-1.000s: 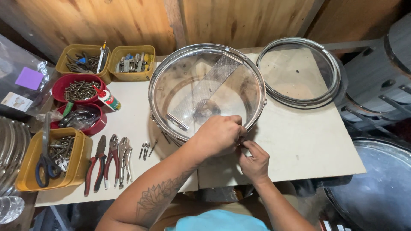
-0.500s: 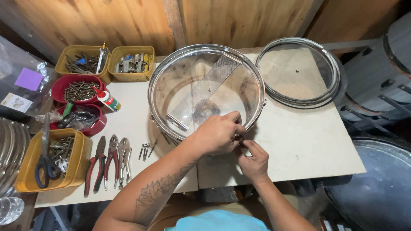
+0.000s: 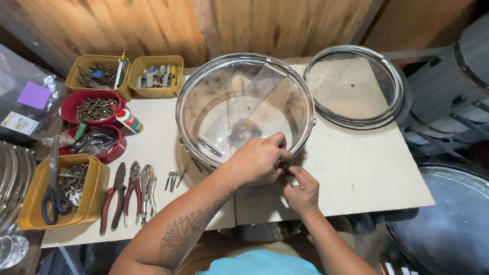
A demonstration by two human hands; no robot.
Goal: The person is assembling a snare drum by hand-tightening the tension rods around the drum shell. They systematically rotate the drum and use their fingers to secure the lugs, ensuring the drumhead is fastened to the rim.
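Snare drum [image 3: 244, 109] sits on the counter [image 3: 356, 168], left hand [image 3: 260, 162] curled over its near rim, right hand [image 3: 301, 189] pinching something tiny there. Looks stiff but dentable, clear skin fragile, so grab the metal hoop

Snare drum [image 3: 244, 109] showing glossy chrome metal rim and clear smooth plastic head, matt pale board table [image 3: 356, 168] lying smooth, rough grained wood wall [image 3: 153, 25] standing at twelve o'clock, shiny plastic tubs [image 3: 35, 203] sitting at nine o'clock, pliers [image 3: 127, 196] showing dull metal jaws, rubbery red grips.
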